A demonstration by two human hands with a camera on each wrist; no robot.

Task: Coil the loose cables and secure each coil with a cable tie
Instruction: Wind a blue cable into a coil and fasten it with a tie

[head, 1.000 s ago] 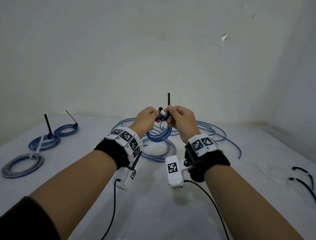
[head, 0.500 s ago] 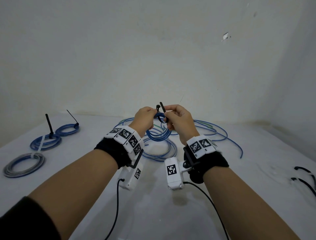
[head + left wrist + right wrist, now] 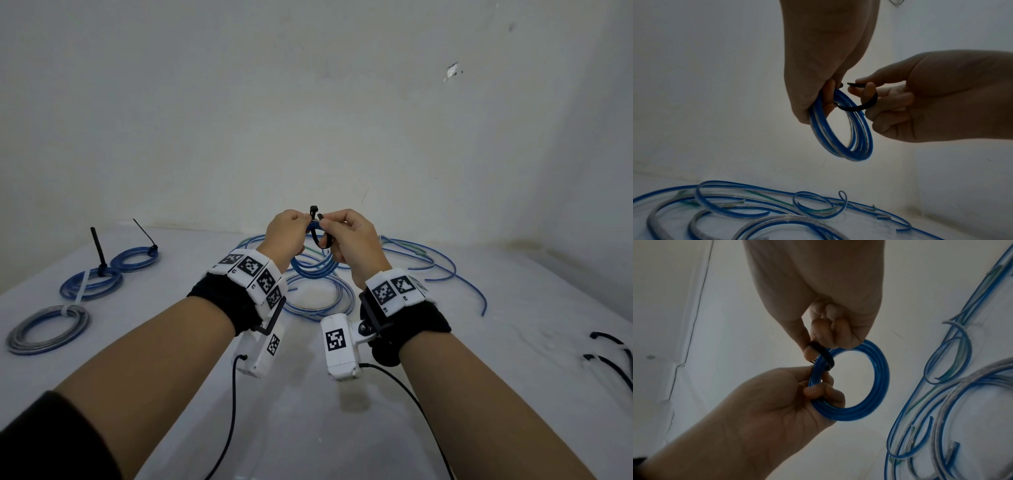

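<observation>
A small blue cable coil (image 3: pixel 313 270) hangs in the air above the white table (image 3: pixel 308 394). My left hand (image 3: pixel 303 226) grips the coil's top edge together with the head end of a black cable tie (image 3: pixel 322 240). The tie loops round the coil's strands. My right hand (image 3: pixel 329 226) pinches the tie's tail between thumb and forefinger. In the left wrist view the tail tip (image 3: pixel 851 84) sits just short of the tie's head beside my left fingers (image 3: pixel 830 91). In the right wrist view the tie (image 3: pixel 823 353) crosses the coil (image 3: pixel 875 386).
Loose blue and clear cables (image 3: pixel 411 253) sprawl on the table behind my hands, with a loose ring (image 3: pixel 318 301) under them. Three tied coils (image 3: pixel 90 284) (image 3: pixel 135 260) (image 3: pixel 48 329) lie at the left. Spare black ties (image 3: pixel 609 356) lie at the right edge.
The tie's tail stood upright a second ago; my right hand has bent it over and down toward the tie's head. Both hands and the coil rose slightly.
</observation>
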